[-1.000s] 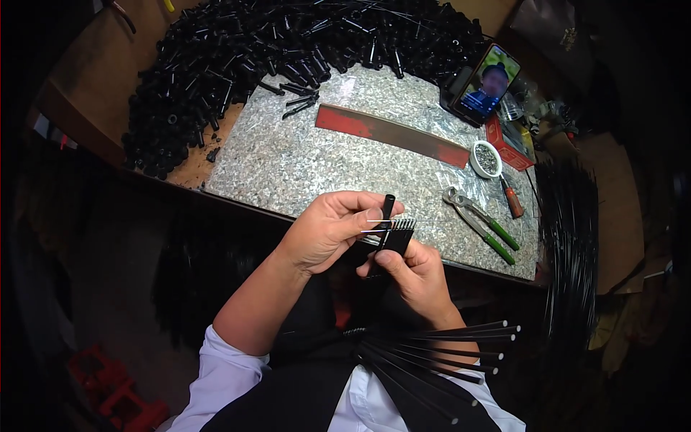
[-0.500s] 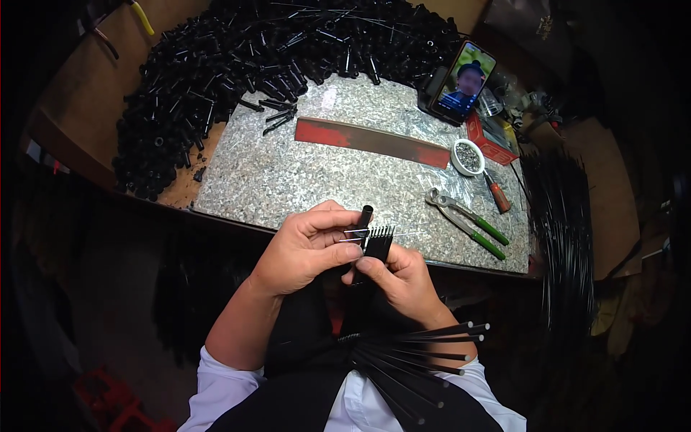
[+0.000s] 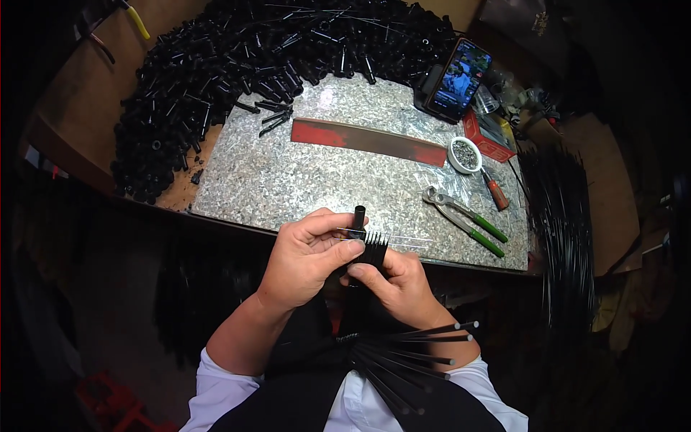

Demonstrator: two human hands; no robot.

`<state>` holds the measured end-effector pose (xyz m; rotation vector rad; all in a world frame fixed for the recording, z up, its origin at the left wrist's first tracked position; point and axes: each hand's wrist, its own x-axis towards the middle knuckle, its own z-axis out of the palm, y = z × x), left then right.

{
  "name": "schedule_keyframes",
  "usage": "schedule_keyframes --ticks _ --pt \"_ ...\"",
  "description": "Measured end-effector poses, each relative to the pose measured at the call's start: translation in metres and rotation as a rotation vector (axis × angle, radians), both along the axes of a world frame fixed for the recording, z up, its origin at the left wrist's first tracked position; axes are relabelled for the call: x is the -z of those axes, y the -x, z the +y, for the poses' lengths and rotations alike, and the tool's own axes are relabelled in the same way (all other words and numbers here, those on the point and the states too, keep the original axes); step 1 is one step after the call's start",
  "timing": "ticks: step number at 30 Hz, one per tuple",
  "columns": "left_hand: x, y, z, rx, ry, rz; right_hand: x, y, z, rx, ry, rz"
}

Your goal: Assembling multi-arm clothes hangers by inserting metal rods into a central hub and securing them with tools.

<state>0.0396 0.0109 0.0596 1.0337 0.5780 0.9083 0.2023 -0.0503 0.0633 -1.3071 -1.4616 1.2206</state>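
Observation:
Above my lap, close to the table's near edge, both hands work together. My left hand (image 3: 306, 252) is closed, thumb and fingers pinching a short black tube (image 3: 358, 216) that stands nearly upright. My right hand (image 3: 399, 284) is closed around the upper ends of a row of thin black ribs (image 3: 374, 250), right beside the tube. Fine metal wires (image 3: 410, 238) run across the tube and rib ends and stick out to the right. Below the hands, black rods (image 3: 414, 353) with pale round tips fan out over my lap and right forearm. Exactly how the wires pass through is too small to tell.
A heap of black tubular parts (image 3: 209, 93) covers the far and left table. On the speckled top (image 3: 259, 187) lie a red-brown strip (image 3: 367, 142), green-handled pincers (image 3: 468, 223), a screwdriver (image 3: 495, 193), and a white bowl (image 3: 465, 155) of small metal bits. A phone (image 3: 461, 79) stands behind; black rods (image 3: 561, 237) hang right.
The tube and ribs have shifted slightly left in my hands and the tube stands more upright. The wires reach farther right. The picture on the phone has changed.

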Motion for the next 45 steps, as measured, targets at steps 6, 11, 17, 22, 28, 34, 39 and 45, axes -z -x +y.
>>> schedule_keyframes --ticks 6,11,17,22,28,34,39,45 --pt "0.006 -0.003 0.000 -0.026 -0.010 -0.062 0.010 -0.001 0.000 0.016 -0.127 -0.072" --pt "0.008 0.000 0.004 0.038 0.054 -0.130 0.007 -0.002 0.001 0.027 -0.092 -0.027" --pt "0.010 0.007 0.008 0.232 0.086 -0.203 -0.004 -0.005 -0.001 -0.012 0.075 0.095" --pt "0.007 -0.006 -0.005 0.085 0.171 -0.265 0.003 -0.005 -0.003 0.016 0.030 0.115" --pt "0.015 -0.006 -0.009 0.068 0.244 -0.229 0.010 -0.002 -0.005 0.060 -0.021 0.134" --pt "0.014 -0.012 -0.017 -0.028 0.206 -0.157 0.014 -0.006 -0.005 0.058 0.067 0.172" --pt "0.017 -0.014 -0.020 -0.033 0.198 -0.179 0.007 -0.008 -0.002 0.012 0.159 0.238" --pt "0.017 -0.017 -0.021 -0.017 0.189 -0.203 0.009 -0.010 -0.001 0.005 0.138 0.234"
